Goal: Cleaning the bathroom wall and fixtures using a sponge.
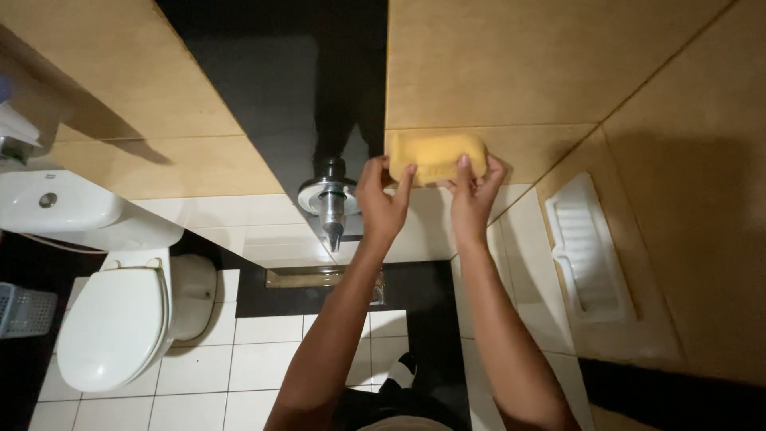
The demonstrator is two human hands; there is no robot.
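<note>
At the far left a white ceramic toilet [120, 319] stands with its smooth oval lid down, the cistern [56, 203] behind it glossy and rounded, and the corner of a grey slotted plastic basket [24, 310] beside it. The floor [199, 367] is laid in white square tiles with dark grout lines. Right of that, a polished chrome tap [329, 203] juts from a dark, glassy wall panel [271, 88] set between matte tan wall tiles [519, 64].

The left hand [381, 203] has its grip closed on the left end of a yellow sponge [437, 157], fingers curled over its lower edge and thumb raised against its face. The sponge is a soft, porous, rounded block pressed flat against the tan wall tile, just right of the tap. The right hand [475, 195] grips the sponge's right end the same way, fingers wrapped around the edge, thumb up on the front.

Further right, a white ribbed soap dish [590, 255] is fixed to the side wall.
</note>
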